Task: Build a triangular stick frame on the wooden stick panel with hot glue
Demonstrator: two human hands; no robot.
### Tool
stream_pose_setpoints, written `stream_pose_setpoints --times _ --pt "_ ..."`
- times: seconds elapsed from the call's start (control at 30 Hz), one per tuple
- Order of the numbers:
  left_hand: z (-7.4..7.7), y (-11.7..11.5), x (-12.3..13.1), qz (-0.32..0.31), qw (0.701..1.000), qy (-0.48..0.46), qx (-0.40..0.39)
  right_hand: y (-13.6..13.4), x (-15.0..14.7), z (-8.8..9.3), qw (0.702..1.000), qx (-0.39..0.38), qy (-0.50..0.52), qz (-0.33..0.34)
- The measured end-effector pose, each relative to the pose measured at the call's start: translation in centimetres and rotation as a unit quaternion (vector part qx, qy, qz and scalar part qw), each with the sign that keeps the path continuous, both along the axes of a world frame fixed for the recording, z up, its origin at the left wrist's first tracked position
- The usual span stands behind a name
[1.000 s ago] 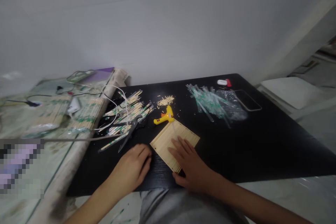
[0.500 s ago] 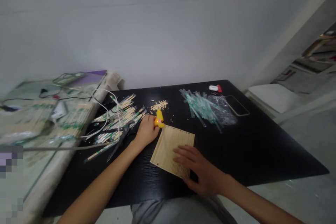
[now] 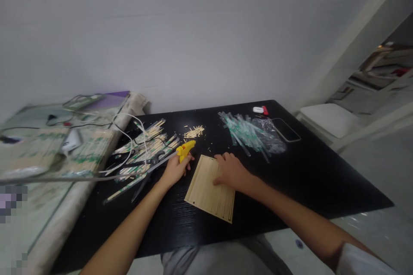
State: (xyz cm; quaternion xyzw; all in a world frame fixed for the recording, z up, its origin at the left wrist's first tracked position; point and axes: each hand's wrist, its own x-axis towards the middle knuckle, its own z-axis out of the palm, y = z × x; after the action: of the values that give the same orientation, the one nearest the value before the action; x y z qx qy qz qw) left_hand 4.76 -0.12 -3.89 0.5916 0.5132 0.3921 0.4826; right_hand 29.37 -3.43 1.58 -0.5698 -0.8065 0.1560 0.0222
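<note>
My left hand [image 3: 176, 169] is closed round a yellow hot glue gun [image 3: 184, 150], just left of a flat panel of pale wooden sticks laid side by side [image 3: 208, 189]. A clear glue stick [image 3: 165, 161] juts from the gun's back end toward the left. The gun's nozzle points to the upper right, apart from the panel. My right hand [image 3: 232, 172] grips the panel's far right part, fingers at the far edge and thumb on its face; some fingertips are hidden. The panel lies at a slant on the black table [image 3: 309, 180].
Wrapped chopsticks [image 3: 151, 137] and scissors [image 3: 146, 176] lie left, crossed by a white cable [image 3: 146, 146]. Short stick offcuts [image 3: 194, 132] are heaped behind the panel. Empty wrappers [image 3: 243, 131], a phone [image 3: 285, 129] and a white earphone case [image 3: 258, 110] lie right.
The glue gun has swung from over the panel to its left, its nozzle now pointing up and right. My right hand has moved from the panel's near right side to its far right edge.
</note>
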Motion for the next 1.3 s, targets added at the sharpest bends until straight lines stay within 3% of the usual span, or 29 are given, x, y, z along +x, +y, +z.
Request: stream_pose_setpoints --times 0.17,0.47,0.73,0.93,1.03,1.3 --pt "-0.2 0.3 0.3 0.029 0.999 -0.046 -0.006 2.4 0.5 0.3 0.990 -0.126 0.053 -0.025" --pt "0.0 0.1 1.0 0.045 0.992 -0.116 -0.037 2.6 0.6 0.4 0.978 -0.168 0.120 -0.041" --pt "-0.1 -0.5 1.8 0.049 0.985 -0.152 -0.060 1.2 -1.0 -0.7 0.993 -0.057 0.091 -0.040" --pt "-1.2 -0.3 1.8 0.040 0.987 -0.149 -0.052 1.8 -1.5 0.5 0.989 -0.126 0.078 -0.023" --pt "-1.5 -0.1 1.7 0.035 0.987 -0.145 -0.055 1.5 -1.6 0.6 0.992 -0.110 0.058 0.000" --pt "0.0 -0.2 1.1 0.007 0.987 -0.130 -0.091 -1.5 -2.9 -2.8 0.993 0.016 0.116 -0.031"
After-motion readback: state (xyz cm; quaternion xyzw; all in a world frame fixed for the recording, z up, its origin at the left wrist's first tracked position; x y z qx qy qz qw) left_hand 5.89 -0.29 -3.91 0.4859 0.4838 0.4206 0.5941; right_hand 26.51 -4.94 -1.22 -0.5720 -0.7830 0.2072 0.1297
